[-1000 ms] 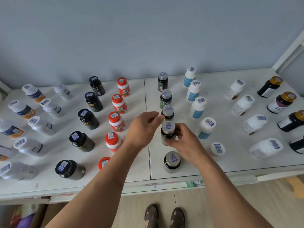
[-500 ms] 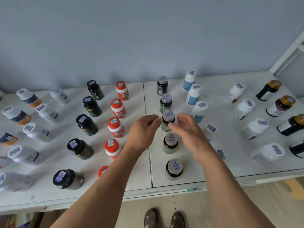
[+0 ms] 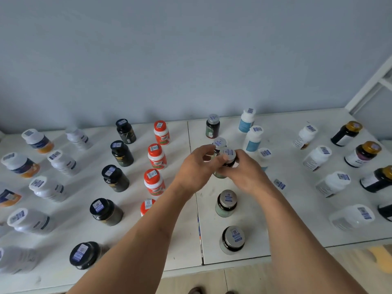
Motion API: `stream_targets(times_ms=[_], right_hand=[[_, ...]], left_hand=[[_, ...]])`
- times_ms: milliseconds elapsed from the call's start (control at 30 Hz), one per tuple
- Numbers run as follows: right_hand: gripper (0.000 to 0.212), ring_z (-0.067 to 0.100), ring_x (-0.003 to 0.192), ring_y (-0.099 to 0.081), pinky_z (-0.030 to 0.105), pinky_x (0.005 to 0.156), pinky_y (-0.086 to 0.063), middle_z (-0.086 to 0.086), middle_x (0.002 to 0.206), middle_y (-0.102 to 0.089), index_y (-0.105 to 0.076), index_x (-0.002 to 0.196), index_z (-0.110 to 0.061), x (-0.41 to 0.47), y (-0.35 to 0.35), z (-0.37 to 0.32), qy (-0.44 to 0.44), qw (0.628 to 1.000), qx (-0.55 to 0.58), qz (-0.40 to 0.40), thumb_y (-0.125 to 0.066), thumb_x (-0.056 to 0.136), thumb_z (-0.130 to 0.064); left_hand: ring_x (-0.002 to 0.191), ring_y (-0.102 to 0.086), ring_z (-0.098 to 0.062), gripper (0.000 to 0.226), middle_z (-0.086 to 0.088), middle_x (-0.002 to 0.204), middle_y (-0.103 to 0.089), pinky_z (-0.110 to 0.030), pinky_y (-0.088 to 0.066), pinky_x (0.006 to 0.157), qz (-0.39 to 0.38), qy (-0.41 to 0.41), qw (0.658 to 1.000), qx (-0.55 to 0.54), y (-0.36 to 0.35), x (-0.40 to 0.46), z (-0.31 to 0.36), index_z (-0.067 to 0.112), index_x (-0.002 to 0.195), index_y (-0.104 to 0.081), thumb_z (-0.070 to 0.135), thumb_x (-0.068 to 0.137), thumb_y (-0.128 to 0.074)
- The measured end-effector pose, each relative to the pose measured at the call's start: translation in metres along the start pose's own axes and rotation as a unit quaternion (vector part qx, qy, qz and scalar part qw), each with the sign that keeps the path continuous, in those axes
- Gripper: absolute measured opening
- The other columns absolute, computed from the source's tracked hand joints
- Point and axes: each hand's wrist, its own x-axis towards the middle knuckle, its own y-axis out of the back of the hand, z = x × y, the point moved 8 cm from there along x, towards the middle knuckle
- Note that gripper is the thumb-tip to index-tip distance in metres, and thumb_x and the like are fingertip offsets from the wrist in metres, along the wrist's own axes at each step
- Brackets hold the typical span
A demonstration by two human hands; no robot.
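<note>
Right hand [image 3: 247, 174] curled round the neck of a silver-capped bottle [image 3: 229, 155]. Left hand [image 3: 196, 166] pinches the same bottle from the opposite side. The bottle is upright between both hands. A matching bottle [image 3: 227, 203] stands just below the right wrist. Orange-capped bottles [image 3: 154, 181] stand left of the left hand, on the white table [image 3: 182, 240].

Single head-worn view, looking forward and down, close over table [image 3: 63, 268]
</note>
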Motion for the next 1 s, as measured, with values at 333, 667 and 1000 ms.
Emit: stream_targets(times_ms=[333,667,1000], right_hand=[[0.034,0.007,0.092,-0.066,0.030,0.083,-0.050,-0.014,0.092,-0.071,-0.056,0.107,-0.033,-0.039,0.017,-0.002,0.028,0.997,0.070,0.001,-0.073,0.080,-0.044],[0.032,0.010,0.091,-0.064,0.025,0.075,-0.049,-0.012,0.096,-0.067,-0.053,0.107,-0.030,-0.046,0.021,0.002,0.040,0.994,0.105,0.012,-0.070,0.085,-0.046],[0.040,0.004,0.089,-0.066,0.020,0.079,-0.052,-0.013,0.097,-0.066,-0.051,0.115,-0.029,-0.041,0.019,0.003,0.050,0.987,0.150,0.006,-0.072,0.084,-0.045]], left_hand=[[0.087,-0.069,-0.020,0.028,-0.016,0.102,-0.074,-0.027,-0.059,0.081,-0.085,0.006,0.972,-0.218,-0.016,0.005,0.026,0.000,0.106,-0.070,0.023,0.091,-0.066],[0.103,-0.068,-0.029,0.058,-0.017,0.113,-0.069,-0.041,-0.052,0.101,-0.026,0.024,0.965,-0.261,-0.027,0.011,0.020,0.000,0.120,-0.063,0.029,0.071,-0.077],[0.102,-0.065,-0.028,0.058,-0.030,0.123,-0.063,-0.045,-0.046,0.106,-0.009,0.031,0.948,-0.317,-0.026,0.012,0.017,-0.005,0.122,-0.062,0.023,0.073,-0.075]])
